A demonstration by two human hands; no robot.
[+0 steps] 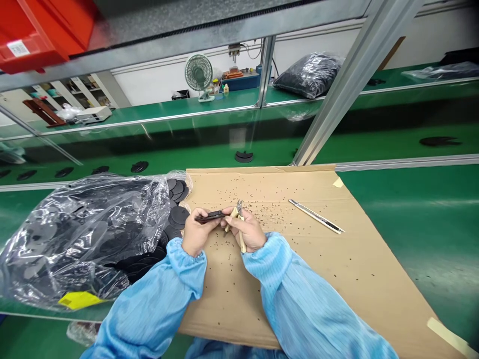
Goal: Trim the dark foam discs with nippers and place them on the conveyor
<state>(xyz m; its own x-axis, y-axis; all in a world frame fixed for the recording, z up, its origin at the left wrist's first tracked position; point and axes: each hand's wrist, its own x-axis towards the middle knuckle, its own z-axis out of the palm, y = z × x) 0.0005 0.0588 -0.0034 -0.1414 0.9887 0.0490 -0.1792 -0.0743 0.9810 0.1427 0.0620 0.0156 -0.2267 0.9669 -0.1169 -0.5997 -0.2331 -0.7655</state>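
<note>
My left hand (196,231) is closed around a small stack of thin black discs (210,217), held edge-on over the cardboard sheet (314,269). In my right hand (250,233) is a pair of cutting pliers (239,212) with cream handles, their metal jaws pointing up and away from me. The fingertips of my right hand also come close to the black pieces; whether they touch is too small to tell. Many tiny dark scraps (269,214) lie scattered on the cardboard around both hands.
To the left, a clear plastic bag (86,229) spills black discs (179,215). A utility knife (316,216) rests on the cardboard at the right. Behind, a green conveyor belt (209,149) carries black parts (244,156). A metal post (355,80) rises at the right; a red bin (41,30) hangs upper left.
</note>
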